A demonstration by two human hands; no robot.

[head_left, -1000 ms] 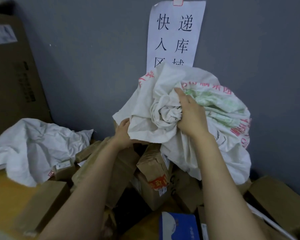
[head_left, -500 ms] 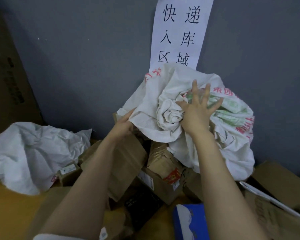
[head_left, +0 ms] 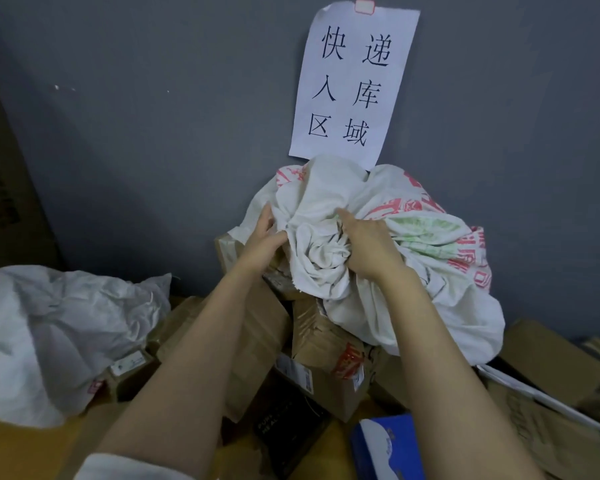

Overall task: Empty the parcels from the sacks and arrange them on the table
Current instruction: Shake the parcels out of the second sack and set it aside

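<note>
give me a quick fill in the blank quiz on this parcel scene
1. The left hand and right hand hold the printed sack, marked in red and ____.
2. The paper sign hangs on the grey ____.
3. The plain white sack lies to the ____ of the cardboard parcels.
4. The carton right of the black box is coloured ____.

Missing words: green; wall; left; blue

The printed sack (head_left: 430, 244), white woven with red and green lettering, sits all bunched up on a messy heap of brown cardboard parcels (head_left: 326, 344). A plain white sack (head_left: 49, 341) lies crumpled at the left, on the yellowish table (head_left: 25, 452).
</note>
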